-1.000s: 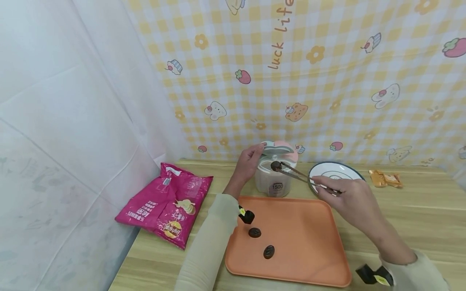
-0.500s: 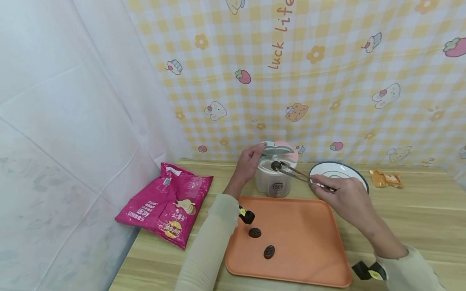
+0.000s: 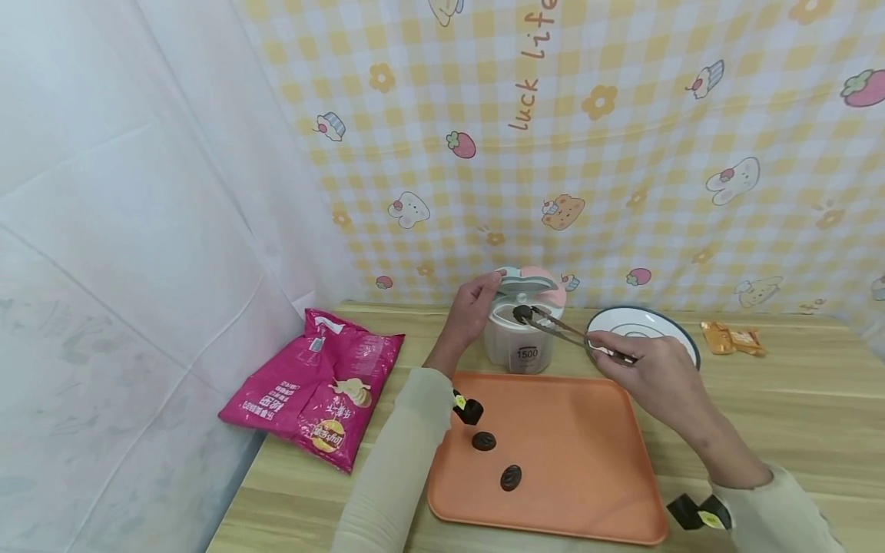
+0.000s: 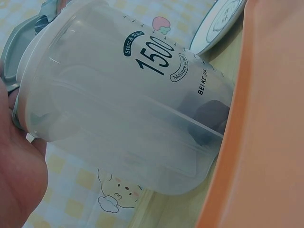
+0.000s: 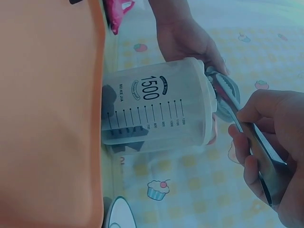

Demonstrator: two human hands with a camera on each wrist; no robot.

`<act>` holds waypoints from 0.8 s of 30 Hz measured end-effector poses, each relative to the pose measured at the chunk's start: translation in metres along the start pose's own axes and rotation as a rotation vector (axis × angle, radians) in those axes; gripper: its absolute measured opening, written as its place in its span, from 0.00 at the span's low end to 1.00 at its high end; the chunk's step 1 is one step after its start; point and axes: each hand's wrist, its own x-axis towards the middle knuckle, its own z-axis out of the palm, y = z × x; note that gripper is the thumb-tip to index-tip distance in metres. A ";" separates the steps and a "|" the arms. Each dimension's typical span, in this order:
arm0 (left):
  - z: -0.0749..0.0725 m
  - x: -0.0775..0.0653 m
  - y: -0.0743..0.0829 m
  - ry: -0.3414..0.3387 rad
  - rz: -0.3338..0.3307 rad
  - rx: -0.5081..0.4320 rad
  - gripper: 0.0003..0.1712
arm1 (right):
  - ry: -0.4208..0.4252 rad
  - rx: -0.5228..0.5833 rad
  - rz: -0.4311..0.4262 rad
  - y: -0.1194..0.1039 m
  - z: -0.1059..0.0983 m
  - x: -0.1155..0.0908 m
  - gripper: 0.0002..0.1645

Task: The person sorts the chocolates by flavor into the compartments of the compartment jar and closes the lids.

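A clear storage canister (image 3: 508,349) marked 1500 stands behind the orange tray, one flap of its lid (image 3: 527,286) raised. My left hand (image 3: 473,311) holds that lid at its left side. In my right hand (image 3: 657,376) I grip metal tongs (image 5: 259,152), which reach leftward to the canister's mouth. Their tips pinch a dark brown oval piece (image 3: 522,314), like a chocolate, at the opening. Two similar ribbed pieces, one farther back (image 3: 484,441) and one nearer (image 3: 511,478), lie on the tray. Dark shapes (image 5: 126,135) show through the canister's wall near its bottom.
The orange tray (image 3: 574,461) lies in front of the canister. A magenta chip bag (image 3: 325,392) rests at the left, and a white plate (image 3: 636,319) with a dark rim sits right of the canister. Farther right are small orange packets (image 3: 733,339). A checked cloth (image 3: 442,177) hangs behind.
My right hand has shifted slightly left toward the canister, and the dark piece in the tongs has moved very little. My left hand stays on the lid.
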 end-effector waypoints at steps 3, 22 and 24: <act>0.000 0.000 0.000 0.005 -0.005 0.007 0.25 | -0.003 0.016 0.003 0.001 0.001 0.000 0.16; 0.000 0.000 0.001 0.017 -0.023 0.026 0.25 | 0.024 0.058 0.007 0.003 0.001 -0.005 0.18; 0.000 0.000 0.002 0.017 -0.024 0.026 0.25 | 0.039 0.071 0.004 0.004 0.001 -0.007 0.20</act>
